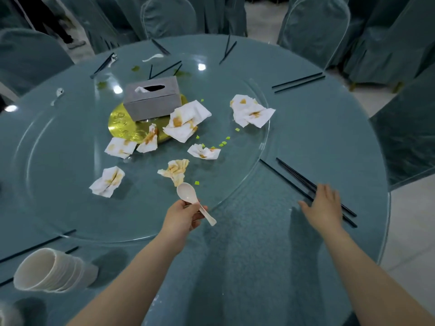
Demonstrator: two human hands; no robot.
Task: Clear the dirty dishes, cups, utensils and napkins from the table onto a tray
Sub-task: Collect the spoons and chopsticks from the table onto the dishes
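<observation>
My left hand (182, 215) grips a white ceramic spoon (187, 192) by its handle, bowl pointing away, above the near rim of the glass turntable (58, 208). My right hand (323, 205) lies flat, fingers spread, on a pair of black chopsticks (294, 175) at the right of the table. Several stained white napkins, such as one napkin (107, 182) on the left and another napkin (175, 170) just beyond the spoon, are scattered on the turntable. A stack of white cups (50, 270) lies on its side at the near left.
A grey tissue box (151, 97) sits on a gold disc (122, 125) mid-turntable, with green food bits around. More chopsticks (299, 82) and white spoons (153, 58) lie along the far rim. Covered chairs (313, 29) ring the table.
</observation>
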